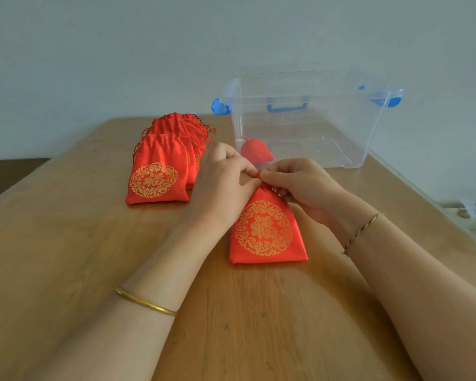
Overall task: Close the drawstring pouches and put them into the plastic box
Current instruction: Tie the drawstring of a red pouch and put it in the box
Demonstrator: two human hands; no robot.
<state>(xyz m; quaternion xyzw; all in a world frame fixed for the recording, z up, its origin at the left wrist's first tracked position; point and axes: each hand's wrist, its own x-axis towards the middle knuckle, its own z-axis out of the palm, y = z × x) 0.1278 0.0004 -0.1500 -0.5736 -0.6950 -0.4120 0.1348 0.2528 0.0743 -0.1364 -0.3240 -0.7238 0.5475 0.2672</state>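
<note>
A red pouch [267,229] with a gold emblem lies flat on the wooden tabletop [66,257], its neck gathered tight. Just above it, the left hand [220,177] and right hand [300,182] each have their grip pinching the red drawstring [256,175]. Beyond on the left sit the open pouches [168,152]; farther right, the clear plastic box [308,116] holds one closed pouch [256,153].
</note>
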